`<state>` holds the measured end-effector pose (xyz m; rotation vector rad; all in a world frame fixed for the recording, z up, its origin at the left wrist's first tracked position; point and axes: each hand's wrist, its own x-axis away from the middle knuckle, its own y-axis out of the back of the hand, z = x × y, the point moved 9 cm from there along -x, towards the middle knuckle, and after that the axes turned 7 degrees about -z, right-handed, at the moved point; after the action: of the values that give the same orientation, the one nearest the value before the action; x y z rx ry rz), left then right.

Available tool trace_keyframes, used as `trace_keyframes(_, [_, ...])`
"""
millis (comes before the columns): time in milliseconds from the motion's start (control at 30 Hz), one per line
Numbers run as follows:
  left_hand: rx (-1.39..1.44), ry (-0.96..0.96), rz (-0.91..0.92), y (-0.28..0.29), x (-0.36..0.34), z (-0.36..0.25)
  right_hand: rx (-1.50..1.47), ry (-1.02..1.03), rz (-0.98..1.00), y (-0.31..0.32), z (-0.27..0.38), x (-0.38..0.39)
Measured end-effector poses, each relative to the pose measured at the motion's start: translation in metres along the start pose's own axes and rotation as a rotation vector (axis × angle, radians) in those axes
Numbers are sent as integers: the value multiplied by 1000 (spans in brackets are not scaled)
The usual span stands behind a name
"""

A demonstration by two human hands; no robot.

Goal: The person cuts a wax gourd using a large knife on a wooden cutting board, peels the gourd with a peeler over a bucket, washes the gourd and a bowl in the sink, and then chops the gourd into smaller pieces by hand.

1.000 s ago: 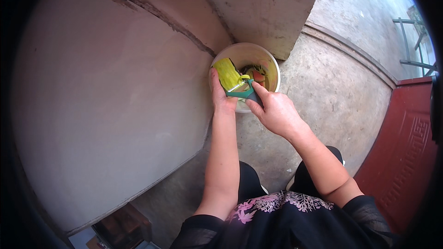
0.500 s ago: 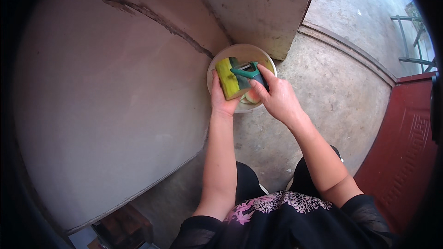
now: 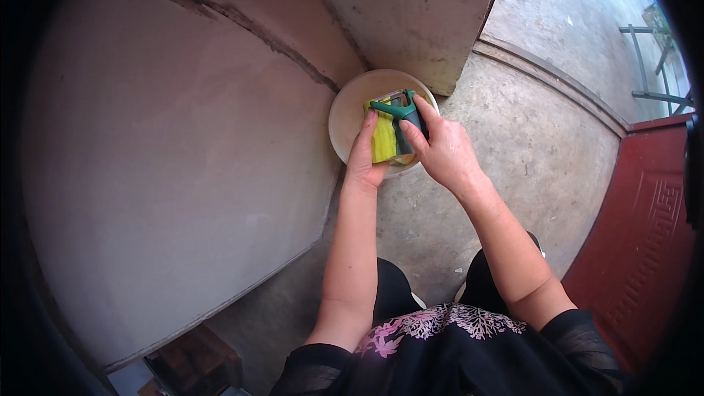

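Note:
Over a round pale basin (image 3: 347, 119), my left hand (image 3: 364, 165) holds a thick chunk of gourd (image 3: 383, 141) from its left side and below, thumb along its edge. The chunk's left part is bare yellow-green, while dark green skin remains on its right. My right hand (image 3: 449, 152) is closed around the dark handle of a green peeler (image 3: 396, 109), index finger stretched along it. The peeler's head lies across the upper part of the chunk; its blade's contact with the skin is too small to tell. Most of the basin's contents are hidden beneath the chunk.
A large grey panel (image 3: 191, 161) stands close on the left, and a wall block (image 3: 411, 15) rises behind the basin. Concrete floor (image 3: 528, 147) extends right to a raised sill (image 3: 550, 77). A red door panel (image 3: 638, 242) is at the far right.
My left hand has brought the chunk slightly right and turned it. The peeler has shifted a little up and right with my right hand. A pinkish slice in the basin is now covered.

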<state>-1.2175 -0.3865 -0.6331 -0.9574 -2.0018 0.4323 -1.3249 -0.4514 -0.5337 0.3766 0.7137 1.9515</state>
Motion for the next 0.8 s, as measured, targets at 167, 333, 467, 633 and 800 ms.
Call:
trace_keyframes(167, [63,-8,2,0,1,1,27,14,5,-4,4,3])
trace_keyframes(333, [102,-9,-39,3,0,3,82,25,29,-8,4,5])
trace_keyframes(467, [181,28,-35,17,-10,5,149,60,99,-15,11,14])
trace_keyframes(633, [194,-28,-51,31,-19,-9,158,82,201,-21,17,27])
trace_keyframes(800, [271,-91,-94,58,-32,-17,147,59,303,-21,20,33])
